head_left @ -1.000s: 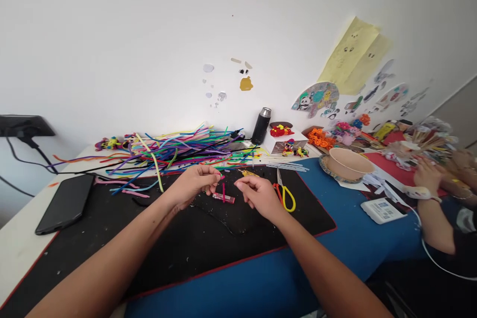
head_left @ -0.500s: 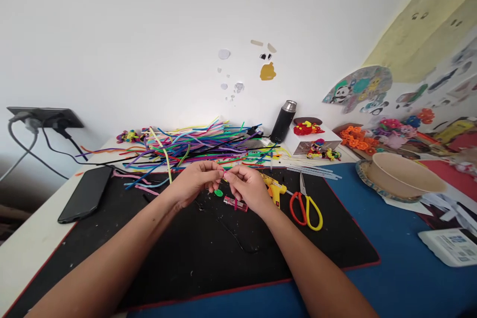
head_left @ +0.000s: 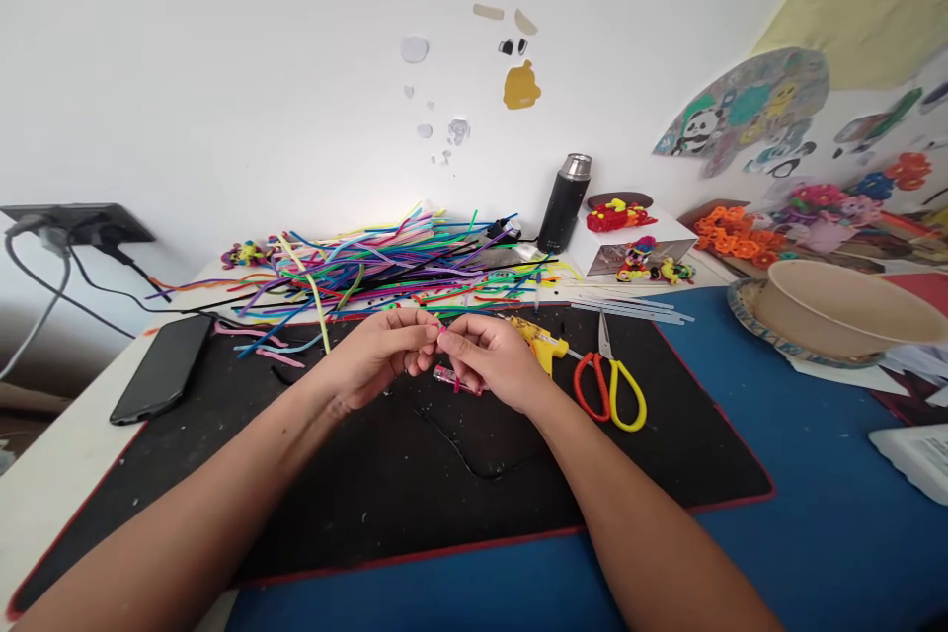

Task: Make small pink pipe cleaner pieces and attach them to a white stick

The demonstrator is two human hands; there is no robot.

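Note:
Over the black mat, my left hand and my right hand meet fingertip to fingertip. Both pinch a small pink piece of pipe cleaner, mostly covered by the fingers. Just under my right hand lies a pinkish-red lighter, partly hidden. To the right of that hand rests a yellow glue gun, and beyond it scissors with one red and one yellow handle. A thin black strand curls on the mat below the hands.
Colourful pipe cleaners are heaped along the wall. A black phone lies at left. Behind stand a black flask and a white box bearing small figures. At right is a beige bowl; clear glue sticks lie behind the scissors.
The camera view has shifted, so the wall and desk appear higher. My hands stay together on the pink piece, fingers slightly altered. A green oval under my left fingers no longer shows.

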